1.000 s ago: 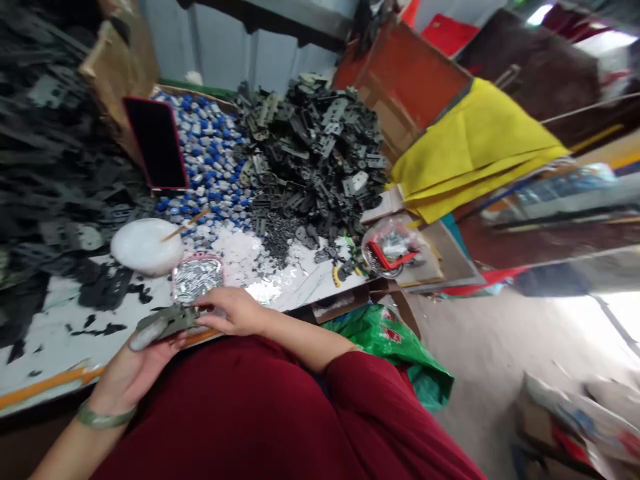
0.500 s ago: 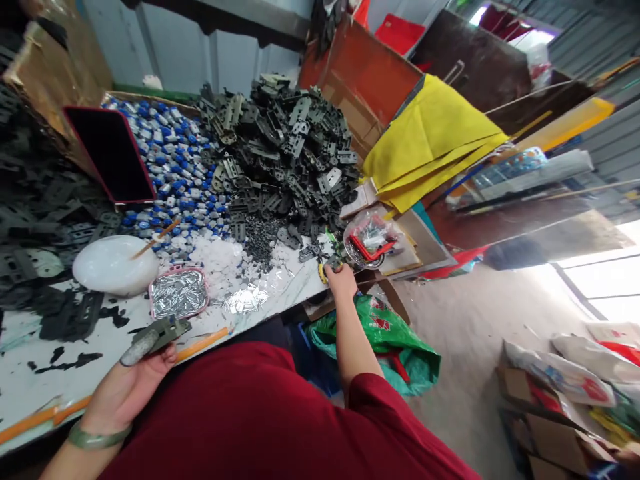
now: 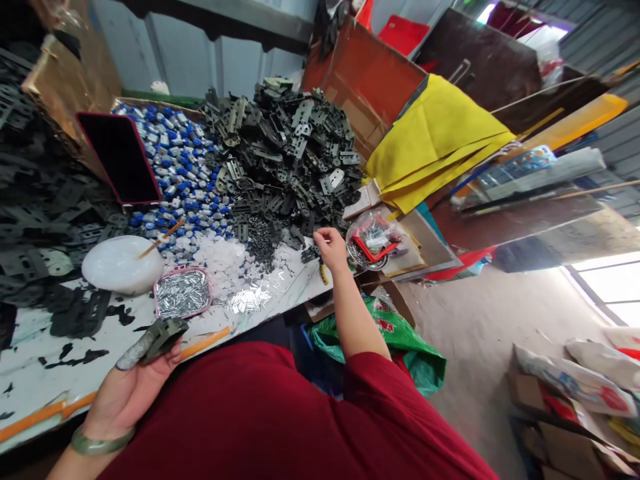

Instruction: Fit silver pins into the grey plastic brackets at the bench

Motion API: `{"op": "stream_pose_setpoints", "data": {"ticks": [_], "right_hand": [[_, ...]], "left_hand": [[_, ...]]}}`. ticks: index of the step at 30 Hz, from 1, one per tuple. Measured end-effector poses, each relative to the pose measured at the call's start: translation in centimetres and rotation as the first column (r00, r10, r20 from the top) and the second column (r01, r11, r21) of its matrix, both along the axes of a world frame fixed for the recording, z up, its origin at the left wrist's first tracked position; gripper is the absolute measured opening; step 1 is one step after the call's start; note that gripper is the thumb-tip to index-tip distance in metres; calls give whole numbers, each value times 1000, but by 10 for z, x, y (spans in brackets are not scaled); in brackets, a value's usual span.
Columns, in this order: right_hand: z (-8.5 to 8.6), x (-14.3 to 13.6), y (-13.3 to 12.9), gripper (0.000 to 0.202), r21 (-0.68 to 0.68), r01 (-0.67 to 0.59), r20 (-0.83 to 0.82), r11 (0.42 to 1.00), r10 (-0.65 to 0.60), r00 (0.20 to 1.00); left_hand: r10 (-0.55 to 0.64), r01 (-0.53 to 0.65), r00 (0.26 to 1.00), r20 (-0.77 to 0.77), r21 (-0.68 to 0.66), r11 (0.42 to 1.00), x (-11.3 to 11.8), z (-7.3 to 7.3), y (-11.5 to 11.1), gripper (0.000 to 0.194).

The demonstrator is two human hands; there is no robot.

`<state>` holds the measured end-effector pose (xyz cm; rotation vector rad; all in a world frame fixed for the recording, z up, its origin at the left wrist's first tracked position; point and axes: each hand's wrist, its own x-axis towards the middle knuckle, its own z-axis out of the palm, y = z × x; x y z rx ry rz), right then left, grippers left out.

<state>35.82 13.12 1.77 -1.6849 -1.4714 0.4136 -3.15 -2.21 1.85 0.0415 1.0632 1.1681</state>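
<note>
My left hand (image 3: pixel 131 393) is closed round a dark grey plastic housing (image 3: pixel 169 333), held over the table's front edge. Its thumb has a grey wrapping, and a green bangle (image 3: pixel 103 443) circles the wrist. At the right end of the table, my right hand (image 3: pixel 332 249) has its fingers curled and pressed together; anything between the fingertips is too small to make out. Just below it lies a yellow-handled tool (image 3: pixel 323 272), partly covered by the hand. Small dark parts (image 3: pixel 310 254) lie beside the fingers, in front of a heap of dark plastic housings (image 3: pixel 290 153).
Blue-and-silver small motors (image 3: pixel 183 157) are piled behind white discs (image 3: pixel 220 257). A pink-rimmed tray (image 3: pixel 183 293) holds metal pins, near loose pins (image 3: pixel 249 299) and a white bowl (image 3: pixel 123 263). A phone (image 3: pixel 119 157) leans at the left. A bagged bowl (image 3: pixel 375 240) stands right of my hand.
My right hand has moved slightly up and away from the yellow-handled tool, leaving it on the table. The housing in my left hand has tilted a little.
</note>
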Motion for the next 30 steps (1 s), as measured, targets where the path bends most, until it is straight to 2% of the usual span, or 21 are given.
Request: {"op": "stream_pose_setpoints", "data": {"ticks": [3, 7, 10, 14, 20, 25, 30], "right_hand": [[7, 22, -20, 24, -150, 120, 247, 981, -80, 966], [-4, 34, -57, 31, -383, 229, 541, 895, 16, 841], [-11, 30, -68, 37, -477, 274, 623, 835, 101, 776], [-11, 28, -62, 43, -551, 284, 640, 785, 178, 748], [-10, 24, -53, 44, -575, 323, 663, 752, 196, 723], [-16, 6, -57, 36, -466, 361, 749, 808, 143, 647], [-17, 1, -67, 46, -349, 426, 792, 835, 21, 610]], "left_hand": [[14, -15, 1000, -11, -54, 998, 2, 0, 3, 12], [1, -4, 1000, -25, -123, 992, 4, -1, 7, 23], [-34, 33, 999, -5, -108, 994, 5, -1, 9, 24], [-45, 44, 999, -11, -83, 996, 5, -1, 7, 24], [-20, 18, 999, -26, -79, 997, 4, -6, 3, 16], [-8, 7, 1000, -26, -43, 999, 3, -7, 3, 12], [-15, 15, 1000, 2, -26, 1000, 1, -6, 2, 10]]}}
